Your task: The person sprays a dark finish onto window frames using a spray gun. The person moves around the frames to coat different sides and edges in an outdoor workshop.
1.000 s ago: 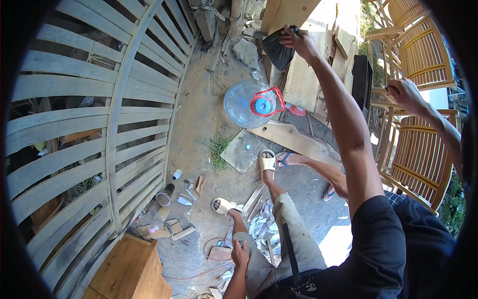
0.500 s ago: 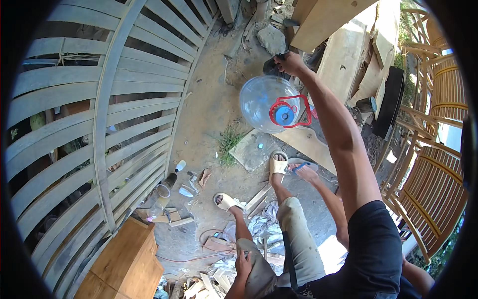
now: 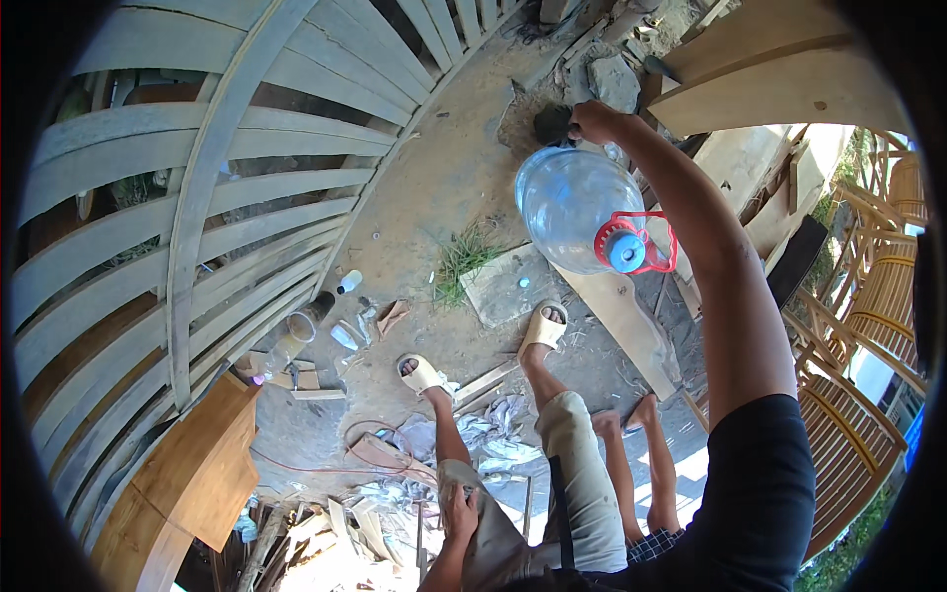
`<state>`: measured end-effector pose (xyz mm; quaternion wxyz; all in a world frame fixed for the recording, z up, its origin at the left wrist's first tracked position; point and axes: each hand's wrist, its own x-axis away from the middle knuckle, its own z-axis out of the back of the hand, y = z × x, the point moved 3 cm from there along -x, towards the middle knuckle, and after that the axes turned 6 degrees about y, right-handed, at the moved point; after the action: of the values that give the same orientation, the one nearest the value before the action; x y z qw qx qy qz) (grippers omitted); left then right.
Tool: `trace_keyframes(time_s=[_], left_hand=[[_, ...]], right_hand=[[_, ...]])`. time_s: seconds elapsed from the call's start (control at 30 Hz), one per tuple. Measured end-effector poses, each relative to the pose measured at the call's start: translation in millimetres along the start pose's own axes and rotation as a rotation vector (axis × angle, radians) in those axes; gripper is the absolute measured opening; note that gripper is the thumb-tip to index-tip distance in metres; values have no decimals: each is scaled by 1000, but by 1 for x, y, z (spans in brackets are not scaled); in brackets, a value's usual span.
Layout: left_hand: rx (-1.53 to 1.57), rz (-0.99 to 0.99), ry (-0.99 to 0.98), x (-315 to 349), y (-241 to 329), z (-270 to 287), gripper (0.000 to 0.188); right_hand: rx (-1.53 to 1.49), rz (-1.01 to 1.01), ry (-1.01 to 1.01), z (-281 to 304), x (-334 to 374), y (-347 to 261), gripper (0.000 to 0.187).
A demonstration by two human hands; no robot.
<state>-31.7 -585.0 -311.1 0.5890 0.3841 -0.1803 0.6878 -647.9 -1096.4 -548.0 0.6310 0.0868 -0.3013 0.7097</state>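
My right arm stretches forward. My right hand [image 3: 595, 122] is closed at a small dark, rounded object [image 3: 554, 125], whose kind I cannot make out. Just below the hand is a large clear water jug [image 3: 572, 202] with a blue cap [image 3: 625, 252] and a red handle [image 3: 669, 245]. It appears tilted, cap toward me; its contact with the ground cannot be made out. My left hand [image 3: 459, 510] rests on my left thigh, fingers laid over the trouser cloth and holding nothing visible.
A slatted wooden frame [image 3: 187, 247] fills the left, above a wooden cabinet [image 3: 187, 464]. Planks [image 3: 631, 321], a stone slab [image 3: 508, 286], cups and scraps lie about. Bamboo chairs [image 3: 838, 424] stand at right. Another person's bare legs [image 3: 659, 474] are close on my right.
The view has shifted; the jug and my right hand now appear farther right. The other person's legs have drawn back from beside my foot. My left hand stays on my thigh.
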Motion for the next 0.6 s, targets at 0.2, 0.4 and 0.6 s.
trace_keyframes(time_s=[0.2,0.4,0.6], left_hand=[[98,20,24,0,10,1,37],[86,48,39,2,27,0,34],[61,29,74,1,28,-2,37]], right_hand=[[50,16,13,8,-29,-23,34],[-171,-180,-357,13,-62,-35,29],[-23,-33,-126,-14,-71,-46,28]])
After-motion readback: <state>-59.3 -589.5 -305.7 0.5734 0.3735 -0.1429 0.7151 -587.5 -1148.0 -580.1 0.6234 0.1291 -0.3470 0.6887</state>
